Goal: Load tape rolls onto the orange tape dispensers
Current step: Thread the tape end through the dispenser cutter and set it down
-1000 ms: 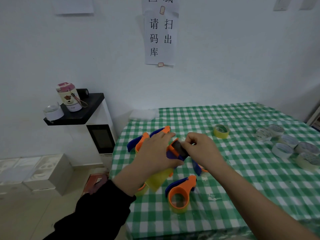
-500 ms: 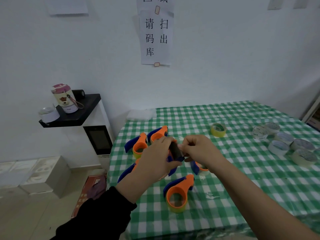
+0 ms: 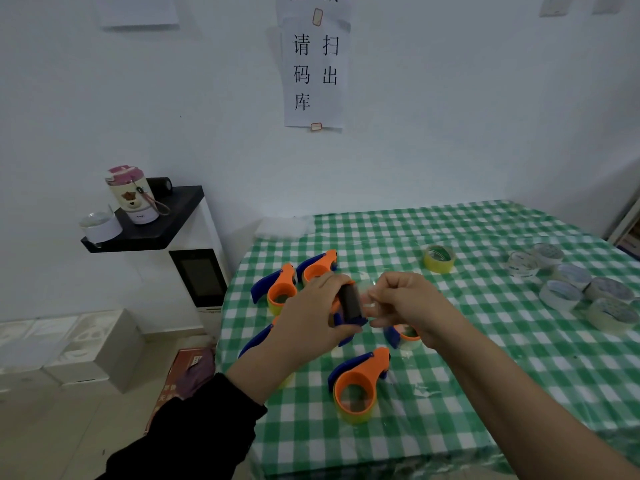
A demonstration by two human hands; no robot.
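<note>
My left hand grips an orange and blue tape dispenser above the table, its dark front end facing right. My right hand pinches a strip of clear tape coming off that dispenser. Several more orange dispensers lie on the green checked cloth: two at the back left, one loaded with yellow tape in front, one partly hidden under my right wrist. A yellow tape roll sits further back. Several clear tape rolls are grouped at the right.
The table has its left edge near a white cabinet with a black top holding a pink-lidded bottle. White boxes and a red item lie on the floor at left. A wall stands behind.
Both hands with the dispenser have lifted slightly, and my right hand has drawn apart from the dispenser's front, stretching clear tape between them. The camera view shifted a little.
</note>
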